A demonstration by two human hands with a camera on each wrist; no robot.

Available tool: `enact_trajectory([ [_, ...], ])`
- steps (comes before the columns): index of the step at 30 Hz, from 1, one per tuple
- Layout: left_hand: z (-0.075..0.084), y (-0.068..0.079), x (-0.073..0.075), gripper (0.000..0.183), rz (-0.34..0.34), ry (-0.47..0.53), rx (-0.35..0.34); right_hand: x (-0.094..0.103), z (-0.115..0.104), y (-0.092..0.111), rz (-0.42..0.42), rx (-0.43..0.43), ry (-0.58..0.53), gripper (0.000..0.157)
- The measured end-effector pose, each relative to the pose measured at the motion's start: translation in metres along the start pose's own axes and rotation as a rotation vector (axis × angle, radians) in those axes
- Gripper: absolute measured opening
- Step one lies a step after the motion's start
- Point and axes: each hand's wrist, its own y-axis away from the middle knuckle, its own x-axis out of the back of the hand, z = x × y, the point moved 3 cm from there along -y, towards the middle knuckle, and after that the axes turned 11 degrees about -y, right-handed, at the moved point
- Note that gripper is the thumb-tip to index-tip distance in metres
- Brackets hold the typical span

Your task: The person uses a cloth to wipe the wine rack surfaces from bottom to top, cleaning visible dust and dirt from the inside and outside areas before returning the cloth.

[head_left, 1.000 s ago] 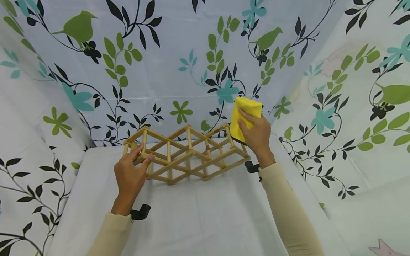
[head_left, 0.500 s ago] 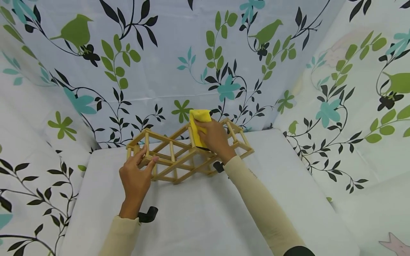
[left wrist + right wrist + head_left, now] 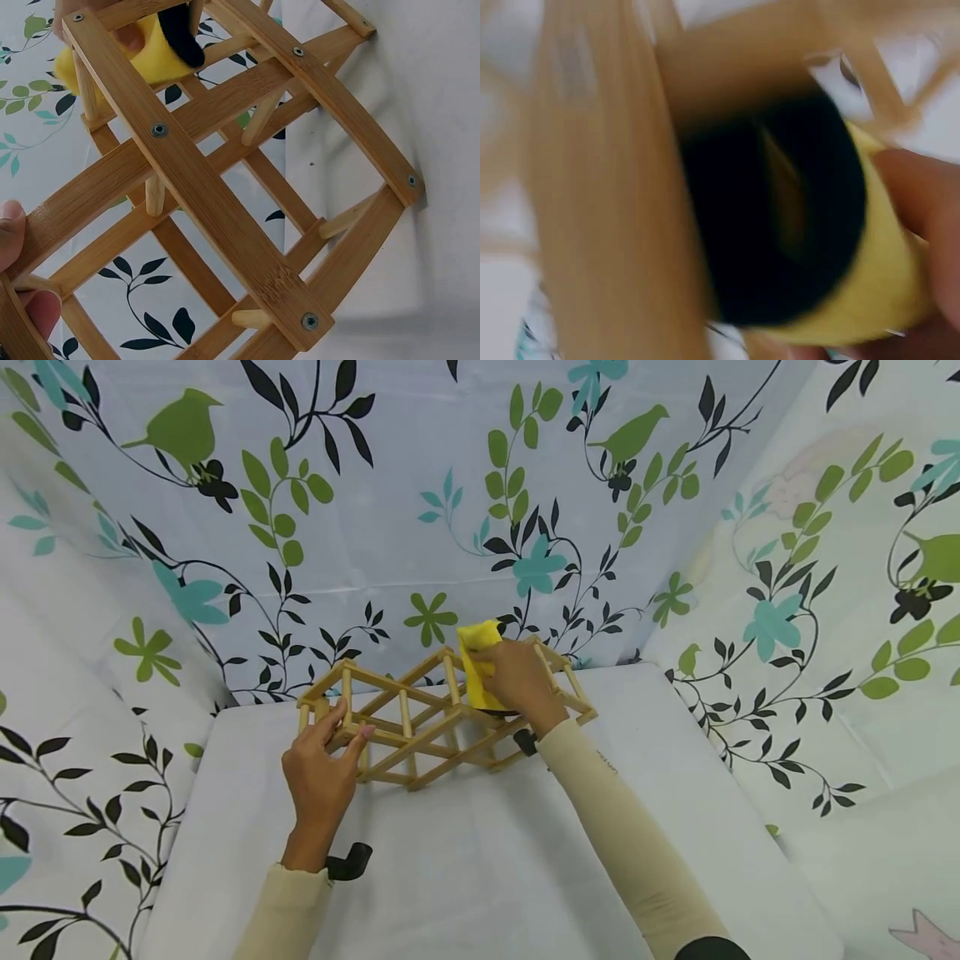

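Note:
A wooden lattice rack (image 3: 412,745) of crossed slats and round dowels stands tilted at the far side of the white table. With thumb and fingers, my left hand (image 3: 318,777) grips its left end; fingertips show at the left edge of the left wrist view. My right hand (image 3: 521,677) holds a yellow cloth (image 3: 476,668) with a black edge against the middle-right part of the rack. In the right wrist view the cloth's black edge (image 3: 780,292) curves beside a slat, which is blurred. The hand hides some of the rack's right half.
The white table (image 3: 450,860) spreads in front of the rack. A curtain (image 3: 375,527) printed with leaves and birds hangs behind the table, and similar printed cloth covers both sides. A black wrist mount (image 3: 348,862) sticks out beside the left wrist.
My right hand and the cloth have moved left from the rack's right end to its middle, then slightly back right. My left hand keeps its grip on the left end.

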Motion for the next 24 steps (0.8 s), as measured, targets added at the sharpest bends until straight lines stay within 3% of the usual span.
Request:
enact_trajectory([
  [1, 0.0, 0.0, 0.0, 0.062, 0.002, -0.003, 0.0, 0.005, 0.0, 0.0, -0.013, -0.016, 0.041, 0.05],
  [3, 0.0, 0.0, 0.0, 0.062, 0.006, -0.002, -0.002, 0.017, 0.001, 0.001, 0.036, -0.03, 0.078, 0.05],
  [7, -0.002, -0.001, -0.001, 0.063, 0.012, -0.012, -0.014, 0.03, 0.0, 0.002, 0.259, 0.053, -0.039, 0.05],
  [9, -0.002, -0.001, -0.001, 0.064, 0.014, -0.019, -0.014, 0.026, 0.002, 0.001, 0.293, 0.098, -0.079, 0.05],
  [11, -0.002, -0.001, 0.0, 0.063, 0.02, -0.02, -0.009, 0.018, 0.006, -0.001, 0.22, 0.105, -0.059, 0.048],
  [15, 0.0, 0.0, 0.0, 0.063, 0.018, -0.014, -0.005, 0.013, 0.014, 0.003, -0.004, -0.006, 0.021, 0.047],
  [17, 0.0, 0.0, -0.001, 0.063, 0.016, -0.016, -0.009, 0.022, 0.014, 0.007, -0.008, -0.06, -0.005, 0.047],
  [19, 0.0, 0.0, -0.001, 0.063, 0.018, -0.017, -0.015, 0.034, 0.012, 0.01, 0.105, -0.067, -0.06, 0.047],
  [21, 0.0, -0.001, -0.001, 0.063, 0.023, -0.014, -0.015, 0.044, 0.011, 0.01, 0.282, -0.028, -0.106, 0.046],
  [24, -0.001, -0.001, -0.001, 0.063, 0.024, -0.009, -0.011, 0.047, 0.011, 0.008, 0.49, 0.03, -0.067, 0.046],
])
